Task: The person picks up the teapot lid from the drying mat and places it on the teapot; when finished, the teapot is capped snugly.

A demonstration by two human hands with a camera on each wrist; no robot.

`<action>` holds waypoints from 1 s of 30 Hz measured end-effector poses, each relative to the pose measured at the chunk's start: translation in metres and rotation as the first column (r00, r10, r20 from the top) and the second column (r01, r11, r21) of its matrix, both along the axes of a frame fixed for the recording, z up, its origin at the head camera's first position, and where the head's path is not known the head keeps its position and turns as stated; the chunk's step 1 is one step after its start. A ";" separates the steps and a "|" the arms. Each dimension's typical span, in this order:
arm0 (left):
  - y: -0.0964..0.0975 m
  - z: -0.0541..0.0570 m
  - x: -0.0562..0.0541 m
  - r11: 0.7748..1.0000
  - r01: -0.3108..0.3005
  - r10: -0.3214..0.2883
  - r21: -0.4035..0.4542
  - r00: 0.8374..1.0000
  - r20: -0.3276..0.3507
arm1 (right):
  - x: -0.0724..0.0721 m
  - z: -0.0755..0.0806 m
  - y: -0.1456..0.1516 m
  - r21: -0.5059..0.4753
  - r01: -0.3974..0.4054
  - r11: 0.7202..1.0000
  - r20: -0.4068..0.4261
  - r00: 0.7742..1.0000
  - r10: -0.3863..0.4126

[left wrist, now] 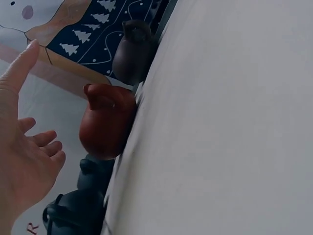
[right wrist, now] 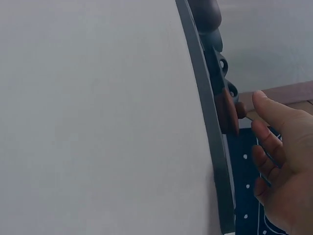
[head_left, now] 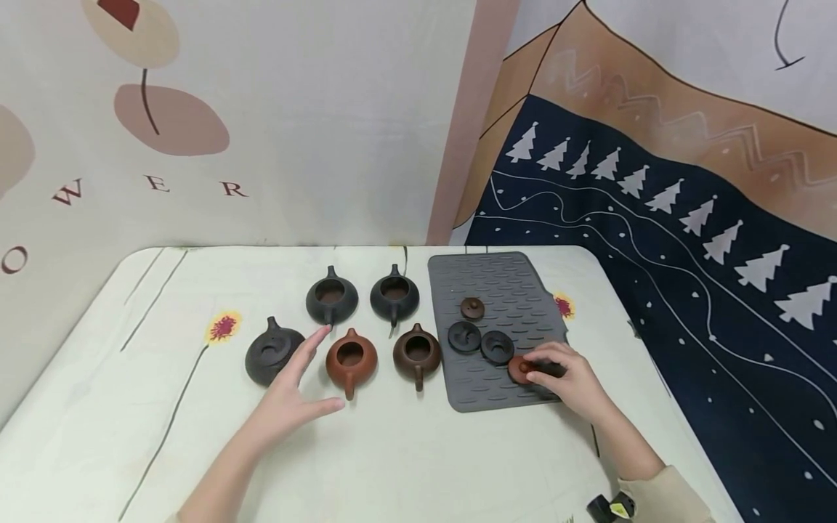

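Note:
My right hand [head_left: 567, 378] is at a reddish lid [head_left: 517, 370] on a grey mat, thumb and index finger spread on either side of its knob [right wrist: 241, 110]; in the right wrist view a small gap shows between the fingertips and the knob. My left hand [head_left: 293, 407] hovers with fingers and thumb spread, holding nothing, between a black lidded teapot [head_left: 264, 358] and a lidless reddish teapot [head_left: 351, 372]. Beside the reddish lid lie two black lids [head_left: 497, 348] [head_left: 464, 337] and a brown lid [head_left: 472, 308].
A lidless brown teapot [head_left: 418, 354] stands next to the grey mat [head_left: 471, 396]. Behind it are two lidless black teapots [head_left: 331, 296] [head_left: 395, 293]. All sit on a table with a pale flowered cloth [head_left: 366, 465]. Printed curtains hang behind.

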State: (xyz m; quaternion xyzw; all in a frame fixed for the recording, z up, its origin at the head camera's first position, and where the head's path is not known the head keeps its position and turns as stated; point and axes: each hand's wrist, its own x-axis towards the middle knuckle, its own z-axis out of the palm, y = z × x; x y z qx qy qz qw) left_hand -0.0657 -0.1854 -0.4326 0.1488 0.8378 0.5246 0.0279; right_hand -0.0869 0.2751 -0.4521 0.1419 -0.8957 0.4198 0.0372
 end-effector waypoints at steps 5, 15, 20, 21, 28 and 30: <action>0.001 -0.009 -0.006 1.000 0.009 -0.008 -0.020 0.999 0.047 | -0.002 -0.005 0.003 -0.017 -0.028 0.999 0.007 1.000 0.028; 0.000 -0.027 -0.014 0.999 0.033 -0.031 -0.035 0.997 0.077 | -0.007 -0.013 0.002 -0.016 -0.044 0.999 -0.003 0.999 0.044; 0.002 -0.033 -0.016 0.998 0.054 -0.052 -0.019 0.997 0.061 | -0.006 -0.013 0.001 -0.025 -0.031 0.999 0.000 1.000 0.031; 0.002 -0.034 -0.016 0.998 0.056 -0.055 -0.016 0.997 0.060 | -0.006 -0.013 0.001 -0.032 -0.028 0.999 0.002 1.000 0.028; 0.004 -0.038 -0.018 0.999 0.046 -0.044 -0.028 0.997 0.063 | -0.005 -0.013 0.000 -0.048 -0.009 0.999 0.003 1.000 0.009; 0.004 -0.039 -0.018 0.999 0.042 -0.040 -0.034 0.997 0.066 | -0.005 -0.012 -0.001 -0.046 0.000 0.999 0.012 1.000 0.000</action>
